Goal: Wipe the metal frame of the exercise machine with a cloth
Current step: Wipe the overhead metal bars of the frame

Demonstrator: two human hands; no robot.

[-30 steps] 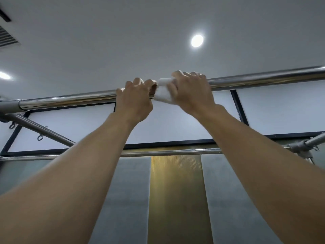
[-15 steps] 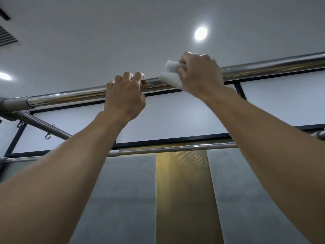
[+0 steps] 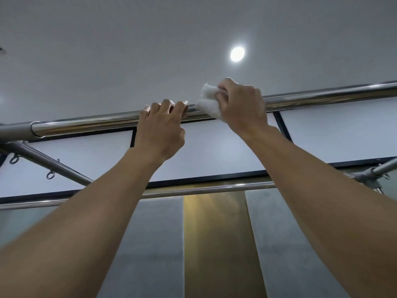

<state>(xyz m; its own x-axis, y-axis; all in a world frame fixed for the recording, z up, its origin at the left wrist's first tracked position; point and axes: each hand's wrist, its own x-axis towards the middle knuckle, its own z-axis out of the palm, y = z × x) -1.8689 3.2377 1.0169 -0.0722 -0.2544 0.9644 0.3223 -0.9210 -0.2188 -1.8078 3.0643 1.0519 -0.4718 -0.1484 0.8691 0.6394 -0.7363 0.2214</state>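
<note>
- Change against one second ago: the right hand (image 3: 242,104) with the cloth (image 3: 207,103) has drawn rightward along the top bar (image 3: 86,123), off the left hand (image 3: 160,130). The two were pressed together. Now the cloth's left edge lies just beside the left fingers (image 3: 166,105), and more of the wad shows.
- Left hand: fingers hooked over the top bar from the near side, gripping it and nothing else. It reads as the anchor.
- Right hand: fingers curled round the white cloth, pressing it on the bar. The wad covers the bar's near face and bulges above it.
- Governing relation: the top bar's long axis runs left to right across the view, rising slightly rightward. Its left end enters a grey sleeve joint (image 3: 15,131). Right of the right hand, bare bar runs to the frame edge.
- Judgement: a stroke must follow that axis. Rightward it is unobstructed. Leftward the left hand blocks it and would have to shift toward the sleeve joint.
- Which stretch is already wiped cannot be told, as the shine looks even along the bar.
- Untouched below the top bar: a parallel lower bar (image 3: 204,188) and a diagonal tube (image 3: 53,166) with eyelets.
</note>
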